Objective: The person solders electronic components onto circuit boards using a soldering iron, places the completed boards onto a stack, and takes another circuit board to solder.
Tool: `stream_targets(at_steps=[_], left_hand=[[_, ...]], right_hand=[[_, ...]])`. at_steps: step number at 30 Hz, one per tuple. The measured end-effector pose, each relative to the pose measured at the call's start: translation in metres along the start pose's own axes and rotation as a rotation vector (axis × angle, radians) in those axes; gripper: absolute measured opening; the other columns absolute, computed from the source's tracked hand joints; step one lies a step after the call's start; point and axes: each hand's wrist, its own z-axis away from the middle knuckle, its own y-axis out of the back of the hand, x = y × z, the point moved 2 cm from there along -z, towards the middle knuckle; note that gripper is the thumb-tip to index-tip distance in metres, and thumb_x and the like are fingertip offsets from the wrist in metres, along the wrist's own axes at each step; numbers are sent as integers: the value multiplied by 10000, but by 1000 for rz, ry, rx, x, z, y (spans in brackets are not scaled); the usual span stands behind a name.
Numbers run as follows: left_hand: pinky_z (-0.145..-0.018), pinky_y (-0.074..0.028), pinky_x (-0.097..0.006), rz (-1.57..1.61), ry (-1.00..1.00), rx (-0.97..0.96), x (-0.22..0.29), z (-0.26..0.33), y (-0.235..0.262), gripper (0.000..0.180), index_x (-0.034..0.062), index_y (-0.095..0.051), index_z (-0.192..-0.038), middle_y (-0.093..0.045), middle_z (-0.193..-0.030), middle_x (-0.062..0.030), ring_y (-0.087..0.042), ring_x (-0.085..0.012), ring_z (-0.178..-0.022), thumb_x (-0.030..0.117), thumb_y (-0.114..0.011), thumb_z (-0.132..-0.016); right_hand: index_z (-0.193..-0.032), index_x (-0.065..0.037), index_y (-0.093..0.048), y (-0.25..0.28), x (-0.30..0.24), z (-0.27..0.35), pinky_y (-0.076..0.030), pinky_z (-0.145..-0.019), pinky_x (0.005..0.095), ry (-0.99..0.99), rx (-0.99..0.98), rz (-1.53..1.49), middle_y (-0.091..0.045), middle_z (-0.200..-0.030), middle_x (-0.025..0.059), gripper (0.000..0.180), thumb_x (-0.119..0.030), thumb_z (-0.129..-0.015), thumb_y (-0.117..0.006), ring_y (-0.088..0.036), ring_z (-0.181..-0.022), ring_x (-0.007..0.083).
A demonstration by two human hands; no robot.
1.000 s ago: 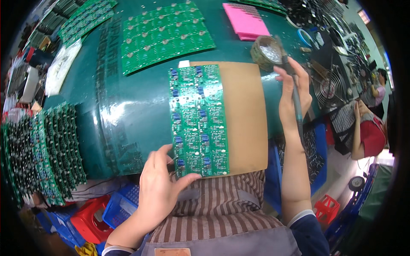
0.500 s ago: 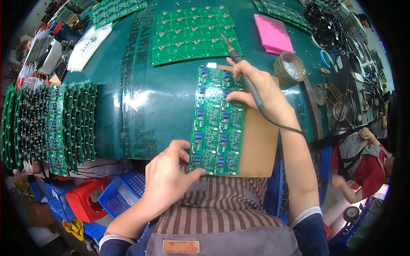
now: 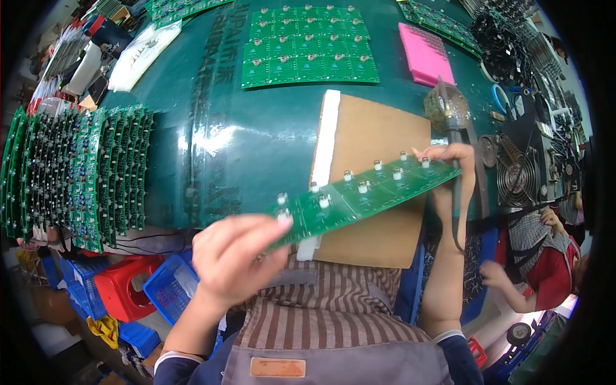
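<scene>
The long green circuit board (image 3: 359,192) was up in the air, just over a brown cardboard sheet (image 3: 378,135) on the dark green table (image 3: 256,147). Its long way ran from low on the person's left up to their right, so it sat slanted. It was tipped too, and its flat top faced up and away from the person. The board was thin, stiff and shiny. Little silver and white round bumps stood up on it in rows.

The left hand (image 3: 234,256) had its fingers curled shut around the lower left end of the board. The right hand (image 3: 449,157) pinched the upper right end, and a dark tool handle (image 3: 457,192) with a cord was tucked in that hand as well.

A white strip (image 3: 327,135) ran down the left edge of the cardboard. More flat green boards (image 3: 308,45) lay farther back on the table. A pink pad (image 3: 425,56) sat near them. Many green boards (image 3: 77,173) stood on their edges in a tight row at the left. Red and blue plastic bins (image 3: 141,289) sat down below the table.
</scene>
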Motion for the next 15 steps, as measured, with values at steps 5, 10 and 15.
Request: stream_targets(at_steps=[5, 10, 15], left_hand=[[-654, -549, -302, 94, 192, -64, -39, 28, -22, 321, 60, -723, -933, -711, -961, -84, -691, -211, -798, 53, -806, -624], [-590, -524, -292, 17, 141, -38, -43, 35, -29, 278, 81, -721, -860, -717, -885, -48, -663, -201, -679, -19, -739, -602], [-567, -512, -290, 14, 113, -40, -43, 32, -28, 259, 86, -713, -837, -714, -870, -45, -653, -199, -658, 3, -752, -595]], right_hand=[[-935, -44, -504, -3, 8, 14, -547, -814, 319, -13, -11, 56, -651, -871, 99, 317, 115, -760, -715, -656, -821, 172], [-924, -35, -488, -4, 9, 16, -557, -848, 347, -7, -14, 38, -644, -882, 114, 315, 134, -757, -694, -667, -848, 197], [-928, -30, -478, -5, 8, 16, -558, -885, 393, -18, -21, 26, -640, -887, 125, 323, 154, -742, -669, -673, -869, 224]])
